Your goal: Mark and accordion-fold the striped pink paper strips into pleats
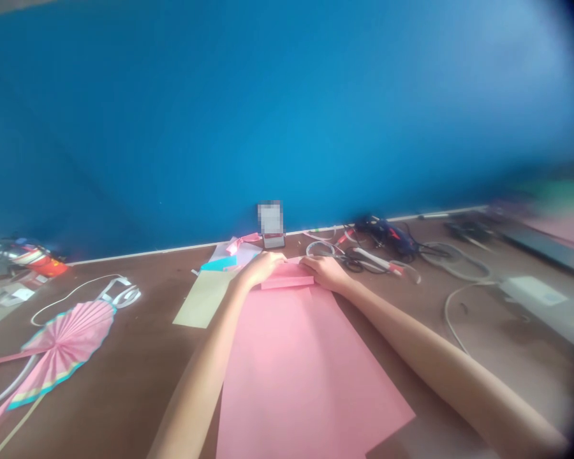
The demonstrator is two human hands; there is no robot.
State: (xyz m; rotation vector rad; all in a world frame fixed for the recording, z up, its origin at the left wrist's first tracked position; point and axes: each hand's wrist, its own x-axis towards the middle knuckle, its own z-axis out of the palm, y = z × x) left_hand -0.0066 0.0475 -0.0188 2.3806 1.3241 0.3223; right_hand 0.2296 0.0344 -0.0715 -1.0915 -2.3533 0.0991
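A long sheet of pink paper [310, 370] lies on the brown table in front of me. Its far end is folded over into a narrow raised strip. My left hand [266, 264] is closed on the left end of that strip, fingers curled over it. At the strip's right end my right hand [326, 271] grips the paper the same way. The fingertips of both hands are partly hidden behind the fold. Just left of my left forearm lies a pale yellow-green sheet [196, 303], with a blue paper piece [219, 263] by its far end.
A pleated pink paper fan [71, 344] lies at left beside a white tape roll [127, 295]. Against the blue wall leans a phone-like device [271, 224]. Scissors [387, 264], cables [459, 261] and a white box [543, 296] are on the right.
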